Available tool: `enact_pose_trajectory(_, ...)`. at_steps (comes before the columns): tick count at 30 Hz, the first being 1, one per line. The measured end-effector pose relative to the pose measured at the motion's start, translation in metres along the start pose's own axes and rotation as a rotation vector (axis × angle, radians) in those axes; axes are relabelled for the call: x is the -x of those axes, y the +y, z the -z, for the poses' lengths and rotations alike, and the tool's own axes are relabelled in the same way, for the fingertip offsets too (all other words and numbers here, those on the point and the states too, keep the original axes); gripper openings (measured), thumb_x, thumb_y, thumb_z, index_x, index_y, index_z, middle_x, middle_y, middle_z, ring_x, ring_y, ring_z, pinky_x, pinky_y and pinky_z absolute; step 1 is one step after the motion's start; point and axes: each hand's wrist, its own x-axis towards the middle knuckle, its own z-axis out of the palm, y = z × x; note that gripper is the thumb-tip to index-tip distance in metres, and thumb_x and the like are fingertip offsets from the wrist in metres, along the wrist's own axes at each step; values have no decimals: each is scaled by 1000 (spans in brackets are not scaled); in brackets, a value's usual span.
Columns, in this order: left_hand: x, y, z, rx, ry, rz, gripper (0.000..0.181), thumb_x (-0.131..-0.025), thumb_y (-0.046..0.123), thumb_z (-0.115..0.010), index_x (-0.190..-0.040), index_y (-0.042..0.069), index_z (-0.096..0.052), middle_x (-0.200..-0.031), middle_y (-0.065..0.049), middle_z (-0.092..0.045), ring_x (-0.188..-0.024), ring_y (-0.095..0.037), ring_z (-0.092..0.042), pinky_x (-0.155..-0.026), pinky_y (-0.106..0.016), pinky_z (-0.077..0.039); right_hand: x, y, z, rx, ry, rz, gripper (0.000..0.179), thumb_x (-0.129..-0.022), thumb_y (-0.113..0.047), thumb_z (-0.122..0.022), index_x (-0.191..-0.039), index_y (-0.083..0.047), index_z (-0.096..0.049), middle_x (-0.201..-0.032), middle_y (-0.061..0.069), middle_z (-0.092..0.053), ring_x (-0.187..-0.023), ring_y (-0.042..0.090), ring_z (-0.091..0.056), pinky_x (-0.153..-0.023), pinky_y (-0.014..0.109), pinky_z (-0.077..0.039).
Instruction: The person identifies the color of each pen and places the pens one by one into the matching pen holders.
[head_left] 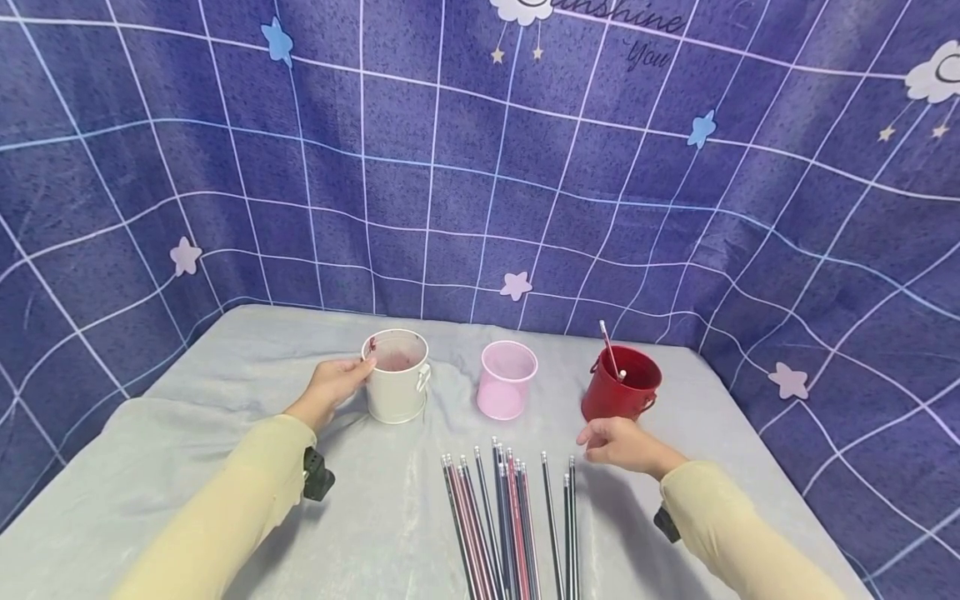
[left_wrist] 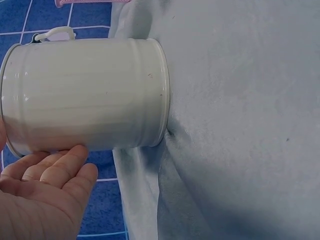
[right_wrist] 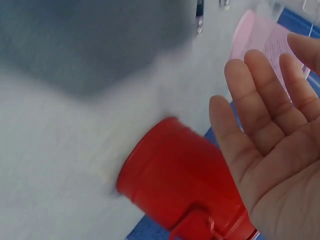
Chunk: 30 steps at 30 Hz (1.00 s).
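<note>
My left hand (head_left: 337, 387) holds a white metal bucket (head_left: 396, 396) by its left side, the thumb at the rim. In the left wrist view the fingers (left_wrist: 67, 167) lie against the wall of the upright bucket. Reddish marks show inside it. My right hand (head_left: 626, 444) hovers just in front of the red bucket (head_left: 611, 396), apart from it and holding nothing; the right wrist view shows its palm and loosely bent fingers (right_wrist: 245, 85). Two pencils (head_left: 609, 350) stick up in the red bucket. Close to that hand lie several dark pencils (head_left: 572, 517).
Between the two buckets stands a pink cup (head_left: 504, 392). Several red, dark and striped pencils (head_left: 517, 525) lie in a loose bunch at the front middle of the grey cloth (head_left: 360, 517). A blue grid-patterned curtain (head_left: 450, 208) surrounds the back and sides.
</note>
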Motion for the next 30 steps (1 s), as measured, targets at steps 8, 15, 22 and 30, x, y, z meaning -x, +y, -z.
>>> enact_pose_trajectory(8,-1,0,-1,-19,-14,0,55,-100,31,-49,-127,-17,-49,-128,-28,-55,-126,-42,-46,-111,-50,-32,-2,-16,-16,21,-77,-2,19,-80,-4,-69,-97,4,-67,-86,9,-71,-79,16,-66,-72,25,-55)
enact_pose_trajectory(15,-2,1,-1,-5,-4,-4,52,-100,27,-49,-126,-17,-50,-129,-29,-53,-126,-41,-46,-110,-48,-33,-3,-25,-33,4,-140,4,6,-80,-5,-68,-86,-5,-66,-77,-5,-65,-74,6,-55,-69,25,-50)
enact_pose_trajectory(22,-2,0,-1,-5,1,-15,50,-100,26,-49,-126,-17,-50,-127,-29,-55,-125,-41,-47,-110,-47,-34,-7,-28,-51,-39,-154,24,5,-80,-5,-69,-83,-6,-65,-78,-5,-65,-75,4,-57,-72,24,-52)
enact_pose_trajectory(30,-1,1,-1,2,0,-20,53,-100,27,-50,-127,-18,-48,-128,-30,-54,-124,-42,-48,-109,-49,-35,-12,-33,-61,-22,-129,29,9,-80,-1,-67,-88,-4,-66,-83,-1,-67,-80,7,-60,-77,26,-53)
